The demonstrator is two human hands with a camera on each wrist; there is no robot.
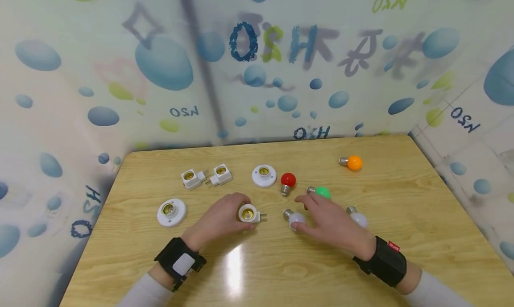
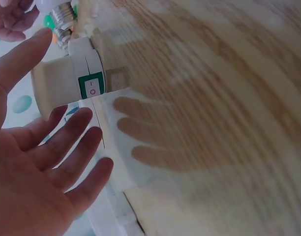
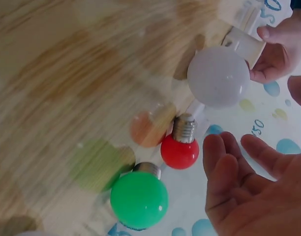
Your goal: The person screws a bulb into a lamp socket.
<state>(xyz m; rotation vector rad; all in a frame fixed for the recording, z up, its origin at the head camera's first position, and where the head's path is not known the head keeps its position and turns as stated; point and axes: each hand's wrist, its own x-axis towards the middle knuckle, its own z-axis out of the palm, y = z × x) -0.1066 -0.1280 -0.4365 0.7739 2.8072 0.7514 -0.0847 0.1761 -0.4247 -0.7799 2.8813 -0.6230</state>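
Observation:
My left hand holds a white plug-in lamp socket between thumb and fingers. The socket's brass-lined mouth faces up in the head view and its prongs point right. A green-framed rocker switch shows on its side in the left wrist view, where the other fingers are spread. My right hand hovers around a white bulb lying with its screw base toward the back left. Thumb and fingers stand apart about this bulb, with a gap showing in the right wrist view.
Beyond the hands lie a red bulb, a green bulb and an orange bulb. Another white bulb is right of my right hand. Round sockets and square plug-in sockets lie left and back on the wooden table.

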